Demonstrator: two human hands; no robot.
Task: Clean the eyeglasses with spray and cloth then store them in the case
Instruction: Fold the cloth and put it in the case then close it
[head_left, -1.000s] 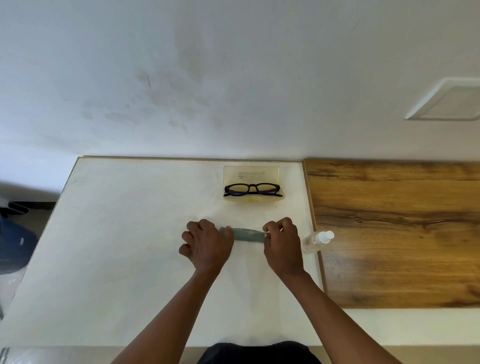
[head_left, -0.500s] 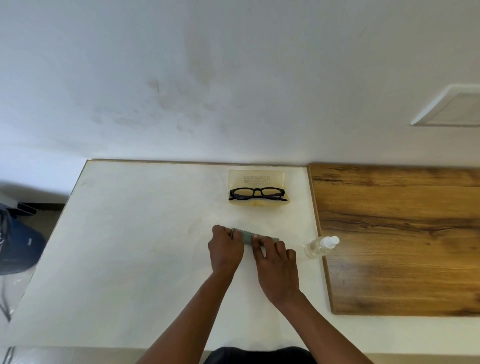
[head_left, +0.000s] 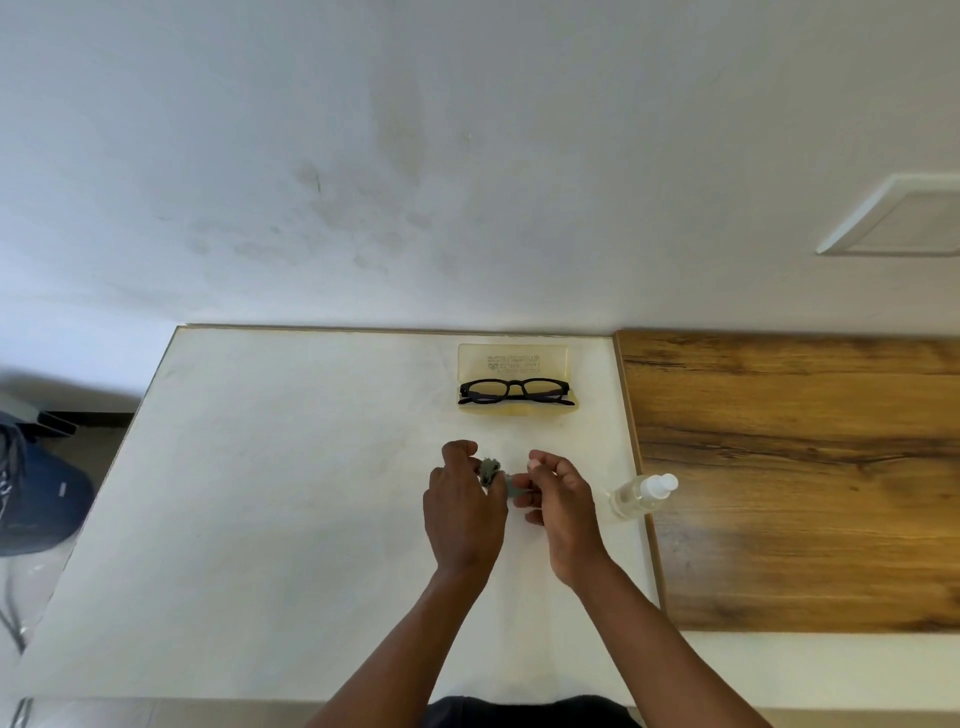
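Half a second back the right hand lay flat over the cloth, pressing it to the counter; now both hands have lifted a little and drawn the cloth up into a small bundle between them. A second ago it was stretched out as a long strip from hand to hand.

From the head camera, looking down: the left hand is seen from its back, forearm running up from the lower edge, fingers curled inward, and its fingertips pinch the crumpled grey cloth at the bundle's left end. The right hand comes in from the lower right at a slant, wrist turned so the thumb side faces up; its thumb and curled fingers pinch the cloth's right end. The two hands sit close, nearly knuckle to knuckle, with only the cloth between them, just above the white counter.

Beyond the hands, near the wall, the black eyeglasses lie folded in the open yellowish case, lenses facing the person. To the right of the right hand, the clear spray bottle lies on its side at the seam where the white counter meets a wooden board, white cap pointing right.
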